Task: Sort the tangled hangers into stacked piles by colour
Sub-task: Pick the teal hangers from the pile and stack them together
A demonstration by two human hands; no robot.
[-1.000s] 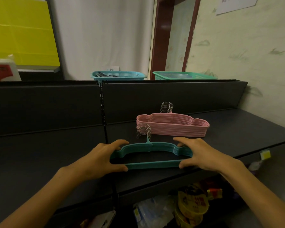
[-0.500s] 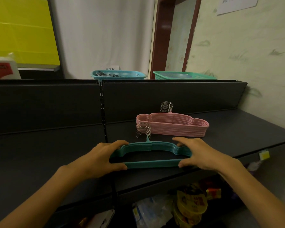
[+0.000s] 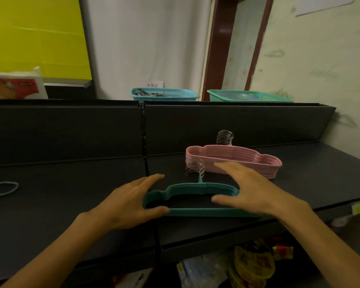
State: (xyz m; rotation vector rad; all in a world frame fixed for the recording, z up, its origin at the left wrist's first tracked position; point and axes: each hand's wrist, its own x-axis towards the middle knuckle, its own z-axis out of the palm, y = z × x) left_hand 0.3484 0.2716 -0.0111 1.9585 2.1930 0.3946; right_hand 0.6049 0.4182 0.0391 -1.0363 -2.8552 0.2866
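A stack of teal hangers lies flat near the front edge of the black shelf, its wire hooks pointing to the back. My left hand is at the stack's left end, thumb touching the lower bar and fingers stretched out past the top. My right hand hovers over the right end with its fingers spread and holds nothing. Behind it lies a taller stack of pink hangers, apart from the teal one.
A single pale blue hanger lies at the shelf's far left. A blue basket and a green basket stand behind the shelf's back panel. Snack packets sit on the level below. A wall closes the right side.
Both hands gripped the ends of the teal stack before. Now the right hand has opened and lifted off it, and the left hand's fingers have straightened. The stack has stayed in place.
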